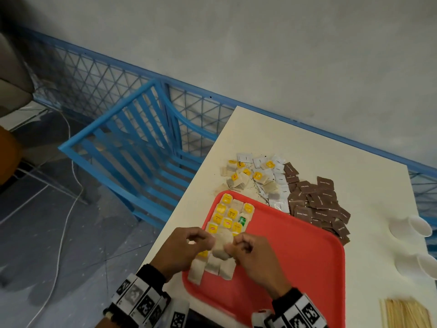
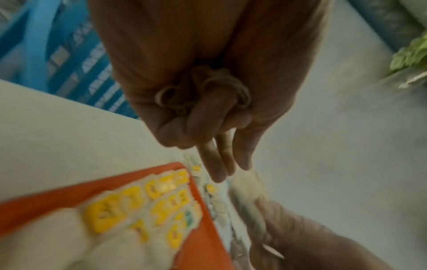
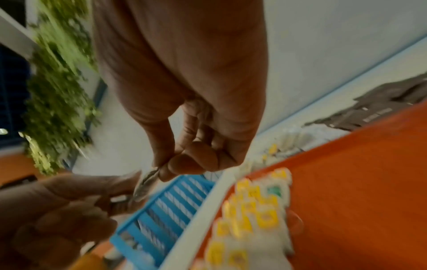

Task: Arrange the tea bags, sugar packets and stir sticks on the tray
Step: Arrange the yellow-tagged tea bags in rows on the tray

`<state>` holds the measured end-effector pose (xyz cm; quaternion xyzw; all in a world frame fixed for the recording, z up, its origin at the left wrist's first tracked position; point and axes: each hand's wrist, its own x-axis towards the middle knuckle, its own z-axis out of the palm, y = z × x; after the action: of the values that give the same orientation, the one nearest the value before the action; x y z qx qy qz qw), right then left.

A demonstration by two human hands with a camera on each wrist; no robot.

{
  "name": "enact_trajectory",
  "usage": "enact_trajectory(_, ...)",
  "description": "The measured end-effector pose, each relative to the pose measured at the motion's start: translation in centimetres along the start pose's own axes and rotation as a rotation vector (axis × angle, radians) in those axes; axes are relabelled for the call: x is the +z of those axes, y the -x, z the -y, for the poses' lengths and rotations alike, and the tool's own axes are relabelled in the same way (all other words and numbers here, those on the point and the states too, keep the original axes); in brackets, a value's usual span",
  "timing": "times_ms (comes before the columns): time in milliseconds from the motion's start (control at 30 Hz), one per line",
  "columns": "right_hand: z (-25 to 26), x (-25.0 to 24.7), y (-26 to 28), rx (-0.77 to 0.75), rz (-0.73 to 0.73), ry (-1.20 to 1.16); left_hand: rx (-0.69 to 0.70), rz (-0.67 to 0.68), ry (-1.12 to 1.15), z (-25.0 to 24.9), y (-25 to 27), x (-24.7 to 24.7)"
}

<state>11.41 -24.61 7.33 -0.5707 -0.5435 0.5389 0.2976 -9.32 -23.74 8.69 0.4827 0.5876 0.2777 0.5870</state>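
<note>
Nearest the lens, two wrists in patterned bands, reaching onto a red tray [image 1: 295, 252] set on a pale table [image 1: 314, 152]. Set close to the body, probably so each bag travels little from pile to row. Filled only at its left end with tea bags [image 1: 233, 216] laid edge to edge in rows, yellow tags up. Beyond the far rim, loose tea bags [image 1: 246, 177] mixed with white packets, and beside them brown sugar packets [image 1: 316, 202], none on the tray yet. Stir sticks [image 1: 405, 314] off to the right, untouched. Between both hands, one tea bag [image 1: 222, 242] just above the rows, apparently being squared before going down. Left hand [image 1: 186, 249]: thumb and fingertips pinched narrowly on its left edge, other fingers curled. Right hand [image 1: 251, 253]: same narrow pinch on the right edge, knuckles up.
</note>
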Motion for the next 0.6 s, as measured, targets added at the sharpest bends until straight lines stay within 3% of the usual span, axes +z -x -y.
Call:
enact_trajectory(100,-4.7,2.4,0.3,0.145,0.008,0.125,-0.016,-0.007,-0.185,3.5,0.5,-1.5)
enact_trajectory(233,-8.0,5.1,0.9,0.204,0.042,0.170,-0.060,0.152,-0.448,7.5,0.7,-2.5)
enact_trajectory(400,-8.5,6.3,0.6,0.262,0.032,0.171,-0.047,0.200,-0.482,9.3,0.1,-2.6)
enact_trajectory(600,-8.2,7.0,1.0,0.312,-0.075,0.365,-0.024,0.270,-0.539,10.3,-1.0,-2.1)
